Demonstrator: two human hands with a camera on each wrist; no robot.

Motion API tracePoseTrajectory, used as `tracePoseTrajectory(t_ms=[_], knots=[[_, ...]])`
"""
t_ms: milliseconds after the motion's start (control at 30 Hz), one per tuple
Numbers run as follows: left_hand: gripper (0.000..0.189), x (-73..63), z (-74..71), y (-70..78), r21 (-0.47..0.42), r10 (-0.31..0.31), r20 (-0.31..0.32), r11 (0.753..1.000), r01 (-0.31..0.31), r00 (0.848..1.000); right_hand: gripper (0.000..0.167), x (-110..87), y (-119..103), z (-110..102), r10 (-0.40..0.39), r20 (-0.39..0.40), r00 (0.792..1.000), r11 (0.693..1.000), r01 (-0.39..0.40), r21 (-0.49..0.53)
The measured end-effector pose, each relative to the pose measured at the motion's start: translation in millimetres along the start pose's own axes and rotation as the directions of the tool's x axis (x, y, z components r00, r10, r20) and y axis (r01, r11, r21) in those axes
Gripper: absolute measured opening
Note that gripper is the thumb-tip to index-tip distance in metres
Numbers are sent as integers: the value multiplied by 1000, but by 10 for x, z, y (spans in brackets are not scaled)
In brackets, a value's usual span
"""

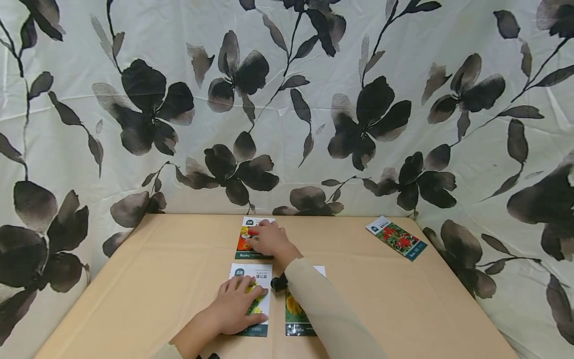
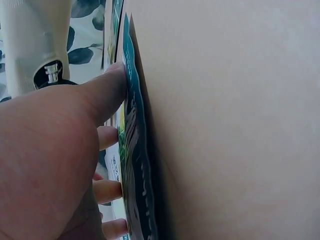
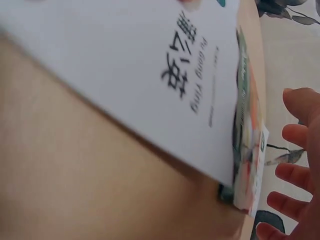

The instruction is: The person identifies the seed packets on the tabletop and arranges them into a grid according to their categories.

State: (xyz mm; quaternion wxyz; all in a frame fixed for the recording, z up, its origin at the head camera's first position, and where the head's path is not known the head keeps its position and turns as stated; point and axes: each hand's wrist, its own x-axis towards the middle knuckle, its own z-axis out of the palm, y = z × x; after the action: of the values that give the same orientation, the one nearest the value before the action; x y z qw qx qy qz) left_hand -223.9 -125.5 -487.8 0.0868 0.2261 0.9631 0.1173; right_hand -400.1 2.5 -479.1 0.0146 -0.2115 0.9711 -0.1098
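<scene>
My left hand (image 1: 235, 306) rests with spread fingers on a white seed packet (image 1: 264, 274) bearing yellow flowers and a teal bottom band. In the left wrist view, the thumb (image 2: 107, 92) and fingertips touch that packet's face. Farther back, my right hand (image 1: 271, 242) reaches over a seed packet with orange flowers (image 1: 244, 245), covering its right part. Seen from the right wrist, the right fingers (image 3: 292, 175) are spread and loosely bent, beside that packet's edge. A seed packet with yellow blooms (image 1: 297, 321) lies partly hidden under the right sleeve.
A seed packet with red flowers (image 1: 396, 238) lies askew at the back right of the tan table (image 1: 157, 279). Behind the table hangs a white cloth (image 1: 305, 164) with dark flowers. The right forearm (image 1: 332, 304) crosses the near middle.
</scene>
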Motion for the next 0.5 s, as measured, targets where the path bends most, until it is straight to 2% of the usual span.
tracePoseTrajectory(t_ms=[200,500], knots=[[65,5,8,-12,2,-4,2,1000,4,1000,53,-83,103,-85,15,-31,999,996,-13,88],[65,17,17,-21,4,-6,-7,1000,6,1000,54,-257,395,-188,30,-72,997,981,-16,191]])
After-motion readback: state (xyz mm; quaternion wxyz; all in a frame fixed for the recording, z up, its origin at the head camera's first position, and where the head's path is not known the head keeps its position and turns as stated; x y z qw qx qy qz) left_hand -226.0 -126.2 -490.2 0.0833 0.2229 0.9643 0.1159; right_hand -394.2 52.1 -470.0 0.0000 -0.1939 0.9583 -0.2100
